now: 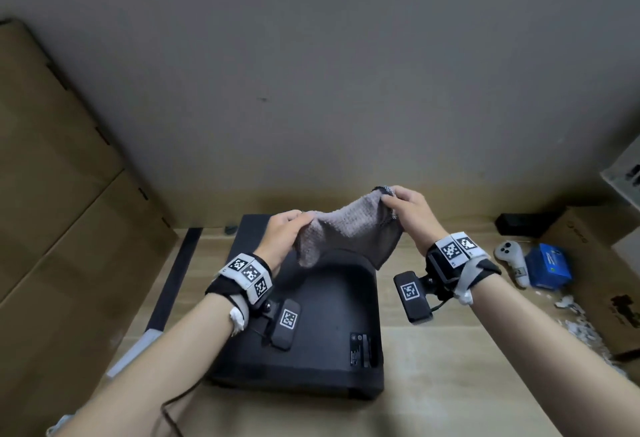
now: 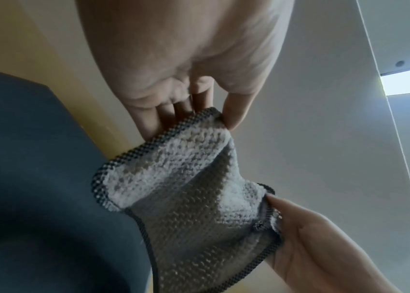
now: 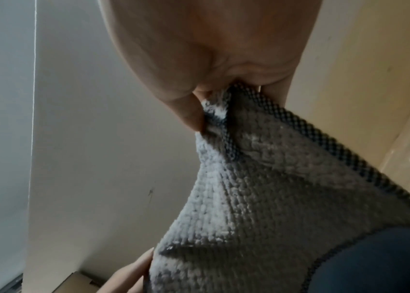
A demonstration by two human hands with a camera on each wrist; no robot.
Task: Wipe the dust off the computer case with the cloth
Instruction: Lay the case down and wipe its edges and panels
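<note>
Left hand (image 1: 282, 234) and right hand (image 1: 412, 209) each pinch an edge of the cloth (image 1: 349, 232), held above the case (image 1: 311, 315). Cloth: light, limp; bunch it into one palm before wiping.

- My right hand (image 3: 199, 59) is pinching the grey cloth (image 3: 261, 198) at its dark-edged corner.
- My left hand (image 3: 129, 275) is touching the cloth's lower edge.
- The cloth is hanging over the dark computer case (image 3: 379, 261).

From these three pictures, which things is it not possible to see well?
- Dust on the computer case: head view, surface too dark to judge.
- Case's far top: head view, covered by the cloth that the left hand and right hand hold.
- Label print: too small.
- Case's sides: both wrist views, cut off.
</note>
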